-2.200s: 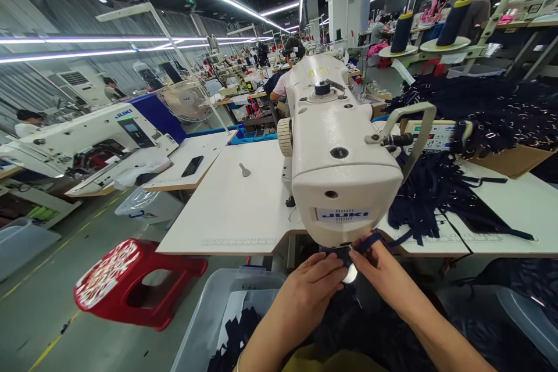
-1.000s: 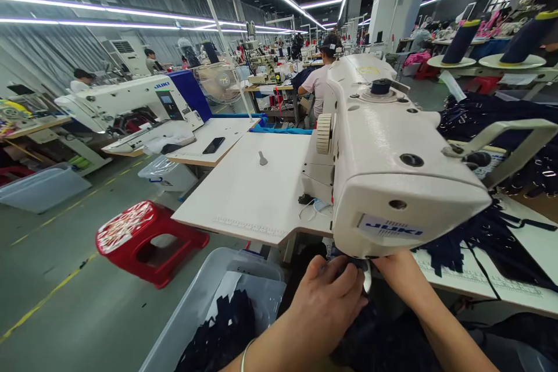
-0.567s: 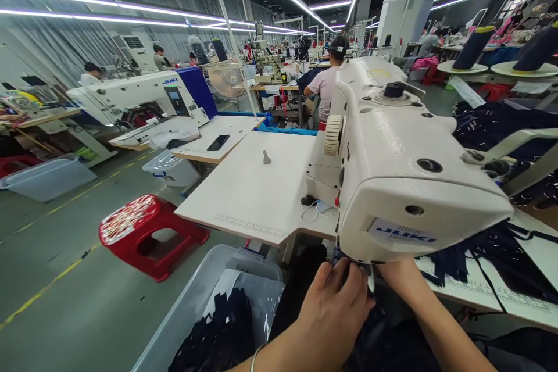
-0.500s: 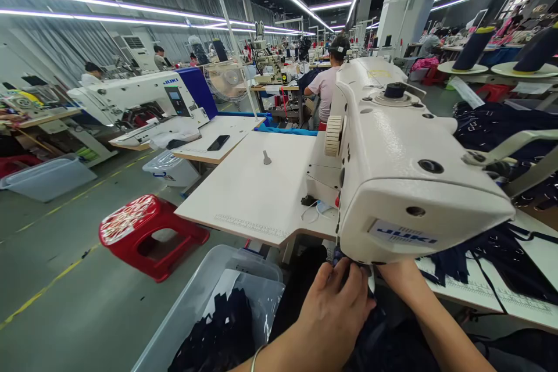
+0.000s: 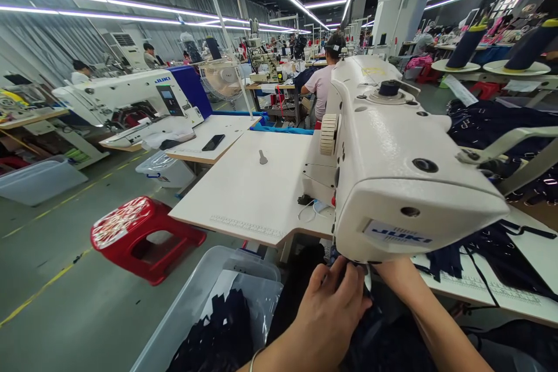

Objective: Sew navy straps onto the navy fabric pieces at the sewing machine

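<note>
Right in front of me stands a white JUKI sewing machine (image 5: 383, 186), its head covering the sewing spot. Below it, my left hand (image 5: 329, 308) has its fingers curled and pressed onto dark navy fabric (image 5: 377, 337), close under the machine's end. My right hand (image 5: 394, 276) reaches in from the other side beneath the head; its fingers are hidden behind the machine. The fabric hangs down in dark folds between my forearms. Needle and presser foot are out of sight.
Left of the machine, a white tabletop (image 5: 244, 186) bears a small grey metal piece (image 5: 263, 157). A clear plastic bin (image 5: 174, 325) with navy pieces stands below, near a red stool (image 5: 148, 238). More navy straps (image 5: 492, 250) lie on the right. A person (image 5: 320, 84) sits ahead.
The whole view has shifted slightly, with the surroundings sliding a little left. Both hands keep nearly the same pose under the machine head.
</note>
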### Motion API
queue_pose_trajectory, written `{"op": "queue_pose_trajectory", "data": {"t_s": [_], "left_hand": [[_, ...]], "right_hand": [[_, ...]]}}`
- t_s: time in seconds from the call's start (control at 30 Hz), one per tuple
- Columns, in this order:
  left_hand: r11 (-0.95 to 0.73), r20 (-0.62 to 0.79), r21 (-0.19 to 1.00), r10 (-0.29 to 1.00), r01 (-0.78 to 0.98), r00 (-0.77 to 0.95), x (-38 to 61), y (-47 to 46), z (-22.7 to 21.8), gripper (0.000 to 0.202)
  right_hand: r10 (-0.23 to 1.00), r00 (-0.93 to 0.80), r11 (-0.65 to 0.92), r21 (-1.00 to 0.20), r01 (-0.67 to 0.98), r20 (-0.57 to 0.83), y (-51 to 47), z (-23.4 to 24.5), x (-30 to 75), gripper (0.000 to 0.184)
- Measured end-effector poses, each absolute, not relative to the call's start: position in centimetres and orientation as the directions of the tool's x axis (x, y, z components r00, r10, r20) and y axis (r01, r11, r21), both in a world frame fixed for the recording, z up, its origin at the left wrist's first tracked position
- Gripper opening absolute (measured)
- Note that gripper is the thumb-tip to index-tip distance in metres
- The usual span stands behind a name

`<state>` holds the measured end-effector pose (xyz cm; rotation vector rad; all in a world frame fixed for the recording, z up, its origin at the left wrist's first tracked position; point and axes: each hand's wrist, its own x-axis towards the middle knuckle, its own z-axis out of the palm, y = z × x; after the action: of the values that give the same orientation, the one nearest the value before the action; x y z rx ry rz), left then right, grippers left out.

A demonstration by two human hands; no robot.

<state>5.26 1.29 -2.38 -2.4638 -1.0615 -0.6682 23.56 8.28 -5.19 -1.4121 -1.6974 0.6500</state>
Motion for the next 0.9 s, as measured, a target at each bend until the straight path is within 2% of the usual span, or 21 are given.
{"op": "queue_pose_trajectory", "data": {"t_s": [0.1,0.27,0.43,0.57,0.77,0.9], "left_hand": [[-0.655,0.563,-0.133,0.568,0.744,0.600,5.2,1.4,-2.3,0.033],[-0.656,0.570,-0.109,0.574,0.747,0.588,5.3,1.4,-2.1,0.032],[-0.637,0.588,-0.115,0.575,0.763,0.569,5.6,1.2,-1.9,0.031],[-0.608,0.596,-0.128,0.584,0.783,0.551,5.8,1.1,-2.0,0.030],[-0.593,0.580,-0.159,0.591,0.789,0.561,6.0,1.1,-2.1,0.032],[-0.584,0.582,-0.159,0.596,0.796,0.554,6.0,1.0,-2.1,0.032]], "right_hand": [[0.958,-0.056,0.263,-0.780,0.568,0.282,8.1,-5.4,23.7,0.018],[0.900,-0.140,0.399,-0.654,0.643,0.412,8.4,-5.8,24.1,0.021],[0.902,-0.066,0.354,-0.646,0.676,0.426,8.8,-6.8,24.3,0.021],[0.901,-0.075,0.359,-0.638,0.682,0.427,9.3,-7.5,24.3,0.018],[0.888,-0.094,0.381,-0.608,0.697,0.450,9.4,-8.3,24.2,0.026],[0.866,-0.095,0.406,-0.578,0.708,0.492,9.6,-8.5,24.2,0.024]]}}
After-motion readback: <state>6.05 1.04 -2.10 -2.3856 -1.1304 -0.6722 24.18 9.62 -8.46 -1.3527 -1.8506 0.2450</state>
